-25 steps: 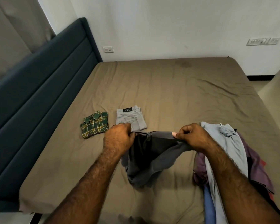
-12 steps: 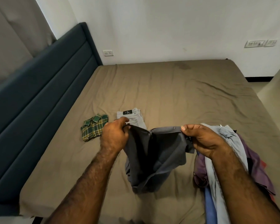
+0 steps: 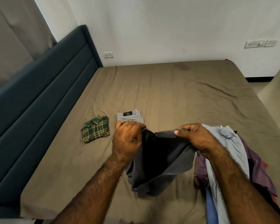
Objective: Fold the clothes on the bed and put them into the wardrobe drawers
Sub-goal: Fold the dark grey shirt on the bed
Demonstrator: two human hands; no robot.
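Note:
A dark grey garment hangs above the bed, held by its top edge. My left hand grips its left corner and my right hand pinches its right corner. The cloth sags open between them and its lower end touches the sheet. A folded green plaid shirt lies to the left. Folded light grey jeans with a black label sit just behind my left hand, partly hidden by it. A pile of unfolded clothes, pale blue and purple, lies under my right forearm.
A dark blue headboard runs along the bed's left side. White walls with sockets stand behind the bed. Bare floor shows at the right. No wardrobe is in view.
Both hands have lifted the grey garment a little higher and pulled its top edge more taut. The view has tilted slightly downward.

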